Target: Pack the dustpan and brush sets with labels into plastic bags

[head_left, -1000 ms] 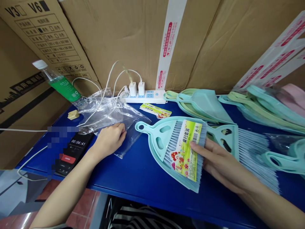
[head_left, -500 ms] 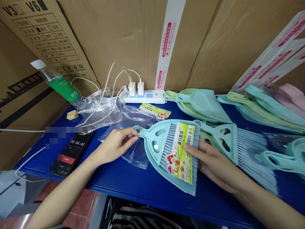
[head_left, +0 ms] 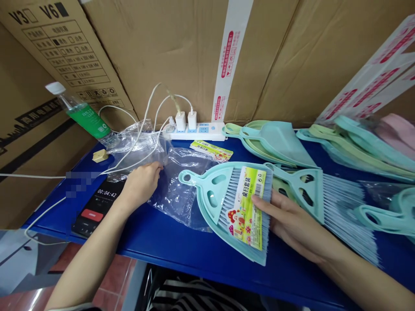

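My right hand (head_left: pixel 285 216) grips the brush end of a mint-green dustpan and brush set (head_left: pixel 212 194), thumb on its colourful paper label (head_left: pixel 248 207). The set's looped handle points left and is free. My left hand (head_left: pixel 142 183) is closed, its fingertips at the edge of a clear plastic bag (head_left: pixel 184 190) on the blue table (head_left: pixel 145 233); the bag lies partly behind the set. Another mint brush with grey-blue bristles (head_left: pixel 346 211) rests beyond my right hand.
A power strip (head_left: pixel 207 131) with cables stands against cardboard boxes (head_left: pixel 175 52). Left are a phone (head_left: pixel 97 207), a bottle (head_left: pixel 86 119) and crumpled plastic (head_left: pixel 136 142). More dustpans (head_left: pixel 283 140) lie at the back right, near a loose label (head_left: pixel 210 151).
My left hand has let go of the set's handle and moved left to the plastic bag, which has shifted and spread. My right hand holds the set in the same spot.
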Available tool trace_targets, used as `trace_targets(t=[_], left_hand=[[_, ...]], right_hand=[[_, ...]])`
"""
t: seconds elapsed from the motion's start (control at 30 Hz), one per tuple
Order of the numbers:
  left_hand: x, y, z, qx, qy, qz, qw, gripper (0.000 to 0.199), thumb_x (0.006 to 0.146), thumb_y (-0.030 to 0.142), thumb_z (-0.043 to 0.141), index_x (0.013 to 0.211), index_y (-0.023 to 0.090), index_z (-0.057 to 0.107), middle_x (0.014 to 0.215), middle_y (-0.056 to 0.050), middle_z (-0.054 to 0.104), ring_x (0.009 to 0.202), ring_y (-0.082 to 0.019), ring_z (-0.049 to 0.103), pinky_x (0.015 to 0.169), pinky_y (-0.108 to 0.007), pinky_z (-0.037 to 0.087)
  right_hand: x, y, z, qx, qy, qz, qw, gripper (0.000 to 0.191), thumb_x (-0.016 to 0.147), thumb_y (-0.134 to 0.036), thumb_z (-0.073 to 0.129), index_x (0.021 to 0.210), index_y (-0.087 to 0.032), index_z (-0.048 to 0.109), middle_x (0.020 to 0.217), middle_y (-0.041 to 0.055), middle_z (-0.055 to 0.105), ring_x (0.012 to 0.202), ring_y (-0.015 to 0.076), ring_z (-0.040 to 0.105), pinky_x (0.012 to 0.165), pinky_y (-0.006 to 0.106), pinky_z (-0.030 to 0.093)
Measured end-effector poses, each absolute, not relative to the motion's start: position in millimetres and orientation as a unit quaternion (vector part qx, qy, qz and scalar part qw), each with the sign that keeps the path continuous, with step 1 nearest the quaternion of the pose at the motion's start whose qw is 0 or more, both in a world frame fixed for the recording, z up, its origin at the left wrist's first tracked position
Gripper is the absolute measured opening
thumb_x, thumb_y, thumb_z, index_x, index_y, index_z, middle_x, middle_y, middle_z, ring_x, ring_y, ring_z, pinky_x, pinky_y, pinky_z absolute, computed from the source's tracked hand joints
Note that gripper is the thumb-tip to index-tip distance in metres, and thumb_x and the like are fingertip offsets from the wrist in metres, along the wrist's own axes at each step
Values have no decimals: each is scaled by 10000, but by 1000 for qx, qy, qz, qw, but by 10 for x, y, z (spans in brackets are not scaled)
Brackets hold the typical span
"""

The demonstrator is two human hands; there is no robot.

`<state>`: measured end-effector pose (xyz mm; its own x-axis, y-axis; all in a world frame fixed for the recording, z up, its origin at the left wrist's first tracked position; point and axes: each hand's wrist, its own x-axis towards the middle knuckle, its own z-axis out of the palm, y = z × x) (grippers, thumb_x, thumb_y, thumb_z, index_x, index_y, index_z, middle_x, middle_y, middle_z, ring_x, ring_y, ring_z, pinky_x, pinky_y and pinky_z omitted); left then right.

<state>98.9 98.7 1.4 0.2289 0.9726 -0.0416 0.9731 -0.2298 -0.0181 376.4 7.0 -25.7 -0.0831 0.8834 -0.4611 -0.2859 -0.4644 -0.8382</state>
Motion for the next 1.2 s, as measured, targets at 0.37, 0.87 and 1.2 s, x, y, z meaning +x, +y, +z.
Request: trace_targets(t=[0.37,0.87,1.2], left_hand=[[966,967,7,827,529,116,155,204,857,197,389,836,206,592,619,26,639,505,-132,609,548,-245,448],[986,939,11,782,504,133,341,136,845,292,461,753,202,503,575,52,585,388,-71,545,443,-193,434],[1011,965,24,807,546,80,209,144,812,268,515,728,193,605,547,42,590,492,-103,512,509,-212,371]], right_hand=[[3804,44,-318,-525,-294,686,409,352,753,-477,744,1042,-283,691,1108,50,727,1028,264,670,933,407,525],[3769,59,-386,-484,-318,712,397,415,698,-492,791,1018,-245,695,1095,73,729,991,261,681,910,456,531],[3797,59,-372,-483,-337,713,380,557,700,-567,761,1158,-265,663,1212,89,680,1110,303,630,967,498,503]])
